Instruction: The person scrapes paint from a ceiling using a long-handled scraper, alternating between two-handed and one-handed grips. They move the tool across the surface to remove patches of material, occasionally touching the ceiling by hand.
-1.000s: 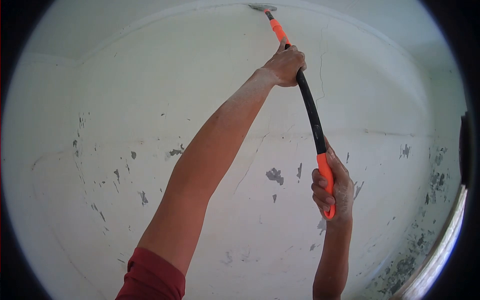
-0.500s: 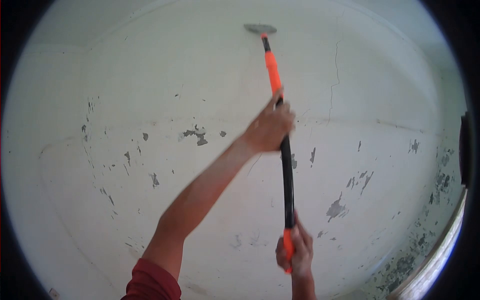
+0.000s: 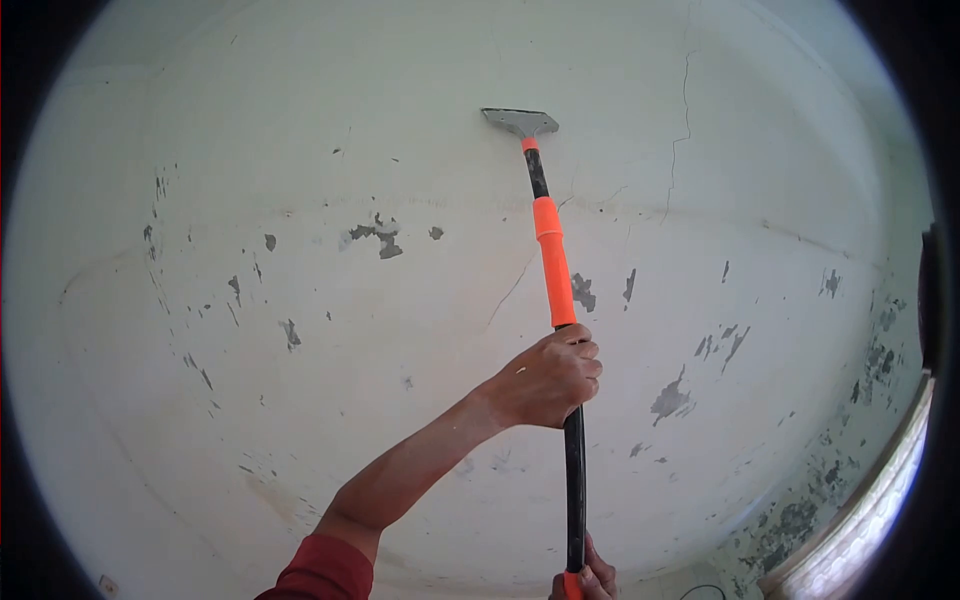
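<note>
Scraper (image 3: 555, 262) has moved lower, seemingly touching the wall (image 3: 430, 310).

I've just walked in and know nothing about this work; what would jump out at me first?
Probably the long orange-and-black scraper, standing nearly upright mid-view with its wide grey head at the top; the left hand grips it partway down, the right hand at the bottom edge. Next, the dark grey patches scattered over the pale wall, and a thin jagged crack at upper right.
</note>
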A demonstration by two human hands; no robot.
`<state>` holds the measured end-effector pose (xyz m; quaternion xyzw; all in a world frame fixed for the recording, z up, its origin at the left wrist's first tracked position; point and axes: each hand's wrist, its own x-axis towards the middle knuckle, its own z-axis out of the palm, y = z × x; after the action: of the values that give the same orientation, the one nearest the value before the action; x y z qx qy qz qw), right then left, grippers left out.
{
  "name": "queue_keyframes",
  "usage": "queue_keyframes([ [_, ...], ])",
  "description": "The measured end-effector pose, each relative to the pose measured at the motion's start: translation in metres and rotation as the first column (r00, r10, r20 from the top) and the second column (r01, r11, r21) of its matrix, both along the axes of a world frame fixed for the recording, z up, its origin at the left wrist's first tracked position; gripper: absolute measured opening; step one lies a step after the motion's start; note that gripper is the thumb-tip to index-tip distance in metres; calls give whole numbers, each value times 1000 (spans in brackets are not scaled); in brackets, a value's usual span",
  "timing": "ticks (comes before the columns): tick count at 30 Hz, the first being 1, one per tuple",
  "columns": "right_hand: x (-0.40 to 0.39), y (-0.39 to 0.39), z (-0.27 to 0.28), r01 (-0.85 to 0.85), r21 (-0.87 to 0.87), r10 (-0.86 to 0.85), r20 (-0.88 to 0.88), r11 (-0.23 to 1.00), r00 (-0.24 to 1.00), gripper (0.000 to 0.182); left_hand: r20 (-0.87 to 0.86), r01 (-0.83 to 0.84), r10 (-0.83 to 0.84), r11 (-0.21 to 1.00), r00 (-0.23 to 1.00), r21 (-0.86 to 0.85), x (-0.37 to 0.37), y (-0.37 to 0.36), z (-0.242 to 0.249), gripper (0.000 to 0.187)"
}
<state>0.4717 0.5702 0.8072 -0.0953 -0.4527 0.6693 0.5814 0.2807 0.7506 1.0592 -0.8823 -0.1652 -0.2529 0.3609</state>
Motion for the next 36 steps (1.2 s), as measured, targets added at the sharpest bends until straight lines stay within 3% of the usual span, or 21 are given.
queue_keyframes([
  [2, 6, 17, -11, -19, 84, 19, 0, 996, 1000, 53, -33, -23, 23, 1000, 999, 1, 2, 8, 2, 19],
  [4, 3, 29, -12, 7, 104, -7, -6, 995, 1000, 53, 9, -39, 38, 992, 999, 117, 3, 12, 4, 19],
  [5, 1, 46, -21, 88, -14, -87, 77, 996, 993, 51, 12, -39, 38, 996, 999, 85, 2, 12, -3, 19],
  [8, 11, 56, -91, 111, -95, -98, 134, 989, 986, 53, 39, -85, 79, 974, 996, 209, -1, 21, -2, 20],
  [9, 11, 47, -67, -35, 89, 27, 88, 995, 996, 52, 27, -67, 63, 984, 998, 166, -1, 18, -18, 21],
  [12, -2, 21, -25, 4, 48, -6, 32, 999, 999, 50, -1, -88, 89, 990, 996, 110, -2, 17, -26, 21],
  [14, -7, 30, 0, -12, 52, 12, -5, 999, 1000, 51, 19, -97, 95, 957, 995, 274, 0, 24, 5, 21],
  [16, -9, 44, 20, 48, 80, -50, 20, 996, 999, 56, 59, 16, -23, 993, 998, 118, -4, 21, 48, 18],
  [17, -9, 46, 23, 45, 79, -47, 23, 996, 999, 56, 72, -5, 4, 1000, 997, 18, -6, 21, 54, 16],
  [18, -10, 47, 25, 19, 84, -22, 46, 996, 999, 57, 73, -8, 6, 1000, 997, 18, -6, 20, 50, 16],
  [21, -16, 30, 8, -7, 45, 6, 31, 999, 999, 59, 22, -72, 68, 967, 997, 243, -5, 27, 5, 19],
  [22, -16, 24, 0, -10, -6, 10, 7, 1000, 1000, 60, -24, -106, 111, 982, 994, 157, -4, 19, -6, 20],
  [24, -16, 26, 7, -46, 40, 47, -37, 998, 998, 61, 4, -28, 28, 995, 1000, 97, -6, 17, 1, 18],
  [26, -8, 28, 43, -25, 57, 23, 31, 998, 999, 61, 32, -3, -1, 993, 999, 116, -1, 19, 40, 16],
  [27, -7, 33, 43, -64, -17, 63, -46, 998, 997, 63, 63, 20, -30, 989, 998, 145, 0, 20, 52, 15],
  [30, -12, 34, 45, 12, 24, -13, 39, 1000, 999, 63, 55, 0, -8, 991, 998, 135, -3, 18, 55, 12],
  [31, -11, 37, 30, -39, 101, 36, 37, 994, 999, 61, 71, 12, -23, 989, 997, 149, -5, 22, 40, 13],
  [33, -10, 22, 0, -44, 25, 43, 26, 999, 999, 59, 21, -23, 20, 986, 1000, 165, -3, 22, -10, 14],
  [34, -7, 20, -11, -52, -48, 53, 16, 998, 998, 58, -26, -61, 67, 981, 997, 186, -2, 22, -19, 14],
  [36, -7, 27, -12, -33, 21, 32, 33, 999, 999, 57, -17, -10, 13, 988, 1000, 156, 0, 32, -16, 15],
])
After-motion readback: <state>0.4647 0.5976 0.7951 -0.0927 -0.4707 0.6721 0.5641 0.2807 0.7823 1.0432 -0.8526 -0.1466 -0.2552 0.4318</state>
